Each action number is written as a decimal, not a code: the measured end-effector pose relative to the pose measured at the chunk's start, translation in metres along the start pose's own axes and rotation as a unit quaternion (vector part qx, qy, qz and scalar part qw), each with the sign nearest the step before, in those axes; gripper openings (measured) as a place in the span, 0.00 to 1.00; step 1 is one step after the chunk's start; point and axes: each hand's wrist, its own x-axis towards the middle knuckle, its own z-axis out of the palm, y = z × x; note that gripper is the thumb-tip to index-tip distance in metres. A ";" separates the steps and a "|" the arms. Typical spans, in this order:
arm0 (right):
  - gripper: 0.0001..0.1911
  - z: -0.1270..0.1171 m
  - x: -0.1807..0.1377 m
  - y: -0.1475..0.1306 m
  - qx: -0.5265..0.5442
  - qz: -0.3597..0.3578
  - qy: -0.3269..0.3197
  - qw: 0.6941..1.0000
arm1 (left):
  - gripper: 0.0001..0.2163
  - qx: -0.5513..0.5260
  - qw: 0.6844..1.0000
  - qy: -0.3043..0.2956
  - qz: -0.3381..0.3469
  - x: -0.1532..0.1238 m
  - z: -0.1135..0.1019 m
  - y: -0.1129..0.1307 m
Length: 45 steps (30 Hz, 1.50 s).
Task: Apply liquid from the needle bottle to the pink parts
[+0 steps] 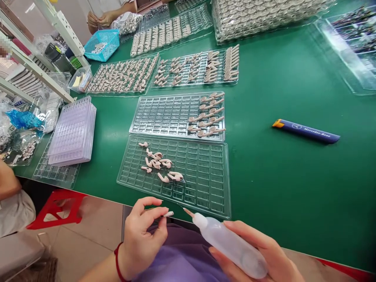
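Small parts (pixel 160 164) lie in the near tray (pixel 202 184), pen (pixel 305 131) to its right

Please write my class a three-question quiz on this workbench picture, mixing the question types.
1. True or false: the right hand holds a squeeze bottle.
2. What does the left hand pinch? A) a small pale piece B) a screwdriver C) a coin
3. Fill in: the table surface is coloured ___.

Key: 1 true; 2 A; 3 green.

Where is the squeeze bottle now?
Head view, bottom right: the right hand holds the squeeze bottle, nozzle toward the small part in the left hand.
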 end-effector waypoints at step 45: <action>0.25 -0.002 0.011 -0.002 0.080 -0.130 -0.062 0.986 | 0.10 0.144 0.962 -0.010 0.231 0.003 -0.004 -0.019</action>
